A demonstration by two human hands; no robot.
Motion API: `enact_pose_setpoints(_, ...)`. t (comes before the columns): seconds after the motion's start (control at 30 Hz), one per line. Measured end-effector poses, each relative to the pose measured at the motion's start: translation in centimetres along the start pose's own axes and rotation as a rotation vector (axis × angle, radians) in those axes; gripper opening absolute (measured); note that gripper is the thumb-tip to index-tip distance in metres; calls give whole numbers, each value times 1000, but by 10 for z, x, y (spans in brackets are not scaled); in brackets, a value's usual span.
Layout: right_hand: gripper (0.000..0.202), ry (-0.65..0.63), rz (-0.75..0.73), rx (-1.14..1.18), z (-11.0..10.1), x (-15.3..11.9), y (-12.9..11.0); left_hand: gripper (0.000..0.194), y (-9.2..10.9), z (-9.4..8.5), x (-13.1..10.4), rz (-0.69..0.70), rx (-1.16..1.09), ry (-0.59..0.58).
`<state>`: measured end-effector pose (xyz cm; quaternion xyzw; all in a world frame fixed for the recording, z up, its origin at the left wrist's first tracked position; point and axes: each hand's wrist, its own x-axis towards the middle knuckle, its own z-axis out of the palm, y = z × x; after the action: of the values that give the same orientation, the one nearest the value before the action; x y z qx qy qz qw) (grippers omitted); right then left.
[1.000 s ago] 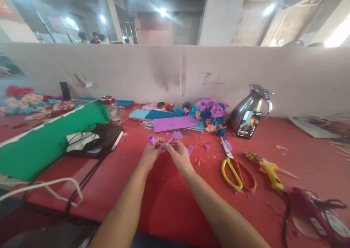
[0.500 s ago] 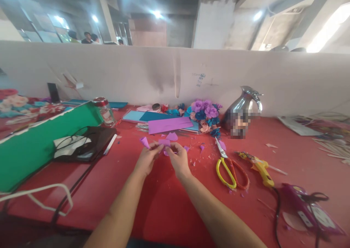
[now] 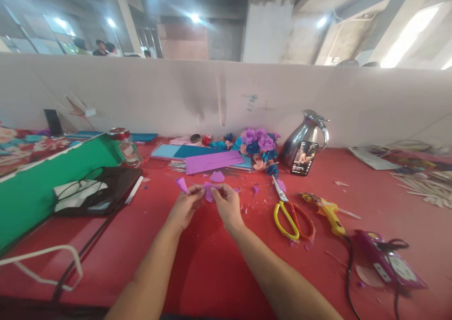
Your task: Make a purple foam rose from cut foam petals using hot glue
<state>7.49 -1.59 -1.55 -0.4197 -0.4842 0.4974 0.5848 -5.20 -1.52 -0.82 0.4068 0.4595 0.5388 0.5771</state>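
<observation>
My left hand (image 3: 184, 209) is closed, with a rolled purple paper cone (image 3: 181, 185) sticking up from it. Its thumb and fingertips also pinch the left side of a small purple paper petal (image 3: 208, 192). On the petal's other side, my right hand (image 3: 229, 207) grips it between thumb and fingers. Just beyond the hands lies a loose purple paper piece (image 3: 216, 176). Behind that rests a long purple paper strip (image 3: 213, 162) on top of blue sheets (image 3: 165, 150). Purple scraps (image 3: 255, 190) are scattered to the right of my hands.
Scissors (image 3: 285, 212), a yellow glue gun (image 3: 330, 212) and a purple power strip (image 3: 388, 259) with cords lie to the right. A phone (image 3: 304, 158) leans on a metal jug (image 3: 295, 139). Paper flowers (image 3: 259, 143), a glass jar (image 3: 127, 150) and a green board (image 3: 70, 176) stand farther back.
The petal between my hands has turned from a flat, wide strip to hanging lower and more crumpled. The whole view has shifted slightly, moving things leftward. The cone stays in my left hand.
</observation>
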Motion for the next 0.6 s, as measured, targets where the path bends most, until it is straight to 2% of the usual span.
enact_pose_setpoints(0.07, 20, -31, -28, -87, -3, -1, -12, 30, 0, -2, 2, 3, -26, 16)
enact_pose_setpoints(0.17, 20, -105, -122, -403, -24, -1, -44, 32, -1, -4, 5, 13, -12, 16)
enact_pose_setpoints(0.27, 23, -122, -232, -823, -77, -1, -77, 33, -2, -7, 6, 3, 25, 36)
enact_pose_setpoints(0.3, 24, -40, -210, -927, -102, -3, -84, 33, -2, -8, 6, -5, 42, 47)
enact_pose_setpoints(0.37, 29, 193, -79, -1154, -160, -8, -89, 34, -4, -9, 6, -22, 81, 65)
enact_pose_setpoints(0.43, 34, 445, 118, -1415, -215, -16, -84, 33, -5, -9, 6, -31, 119, 60)
enact_pose_setpoints(0.5, 41, 499, 321, -1550, -256, -24, -72, 29, -6, -8, 5, -43, 156, 32)
enact_pose_setpoints(0.6, 43, 434, 406, -1638, -285, -30, -54, 25, -6, -7, 1, -89, 208, -74)
